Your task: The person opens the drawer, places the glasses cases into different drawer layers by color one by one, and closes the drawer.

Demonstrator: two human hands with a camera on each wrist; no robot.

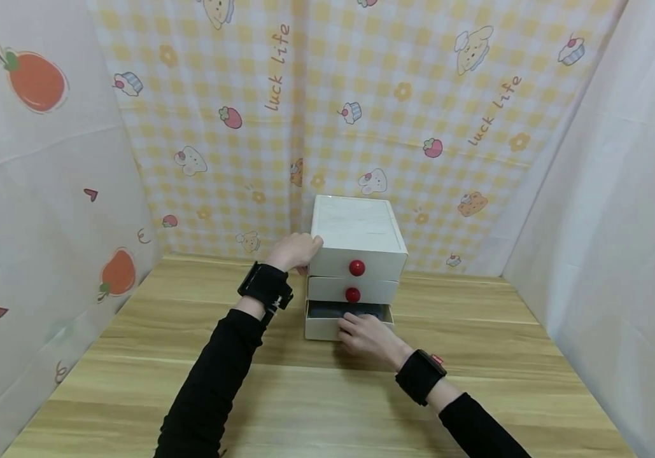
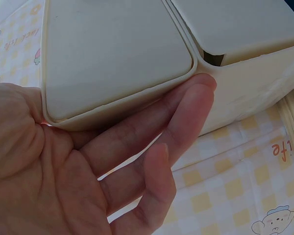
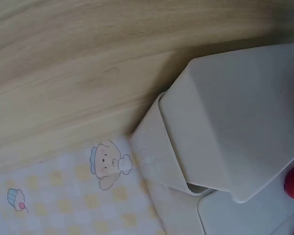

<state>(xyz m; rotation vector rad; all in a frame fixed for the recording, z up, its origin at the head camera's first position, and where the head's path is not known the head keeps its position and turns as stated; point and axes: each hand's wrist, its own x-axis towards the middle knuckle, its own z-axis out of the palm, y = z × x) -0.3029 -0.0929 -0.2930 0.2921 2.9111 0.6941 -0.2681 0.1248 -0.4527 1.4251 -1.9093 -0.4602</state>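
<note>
A small white drawer cabinet (image 1: 358, 222) stands against the back cloth, with red knobs on its front. Its bottom drawer (image 1: 320, 329) is pulled part way out, and something dark (image 1: 327, 310) shows inside. At the cabinet's upper left side is my left hand (image 1: 295, 250), thumb by the top front edge. In the left wrist view its fingers (image 2: 186, 115) lie along the side wall, loosely extended. My right hand (image 1: 372, 337) is at the bottom drawer's front, fingers curled there; its exact hold is hidden. The right wrist view shows the drawer front (image 3: 259, 107) but no clear fingers.
The middle drawer (image 1: 327, 289) and top drawer (image 1: 330, 262) are closed. A wood-grain table (image 1: 304, 407) spreads in front and to both sides. Yellow checked cloth (image 1: 235, 191) hangs behind, with white cloth (image 1: 602, 191) along the sides.
</note>
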